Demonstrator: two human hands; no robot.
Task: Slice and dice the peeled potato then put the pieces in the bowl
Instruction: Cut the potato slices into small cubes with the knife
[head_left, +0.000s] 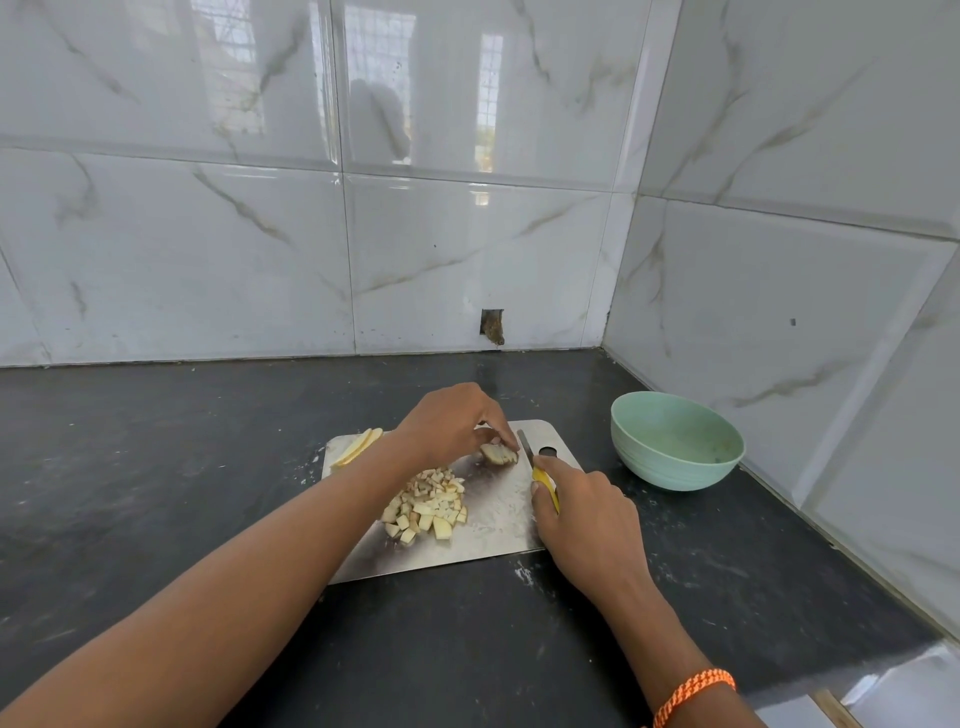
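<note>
Potato work is well past its midpoint, by the look of the steel cutting board (498, 545) in the lower middle of the frame. A heap of diced cubes (427, 510) sits near the board's centre, pale and a little browned at the edges, so a good share of the dicing looks done. Toward the board's far edge the left hand (451, 427) arches over a remaining potato piece (500, 454), fingertips curled down and pinning it in place; the piece already seems scored into slices, though that is hard to tell at this size. Just to the right of it, the right hand (586, 512) is wrapped around the yellow handle of a knife (535, 464), forefinger stretched along the top, the blade lying close beside the held piece and pointing away toward the wall. At the board's upper left corner a few flat slices (358, 446) lie waiting, partly hidden behind the left forearm, not yet cut into cubes. The green bowl (675, 441) stands on the dark counter (156, 467) right of the board, well apart from the heap, and I can see no potato in it. So, as I judge it, what remains is to finish the held piece, dice the slices, and carry everything across to the bowl.
</note>
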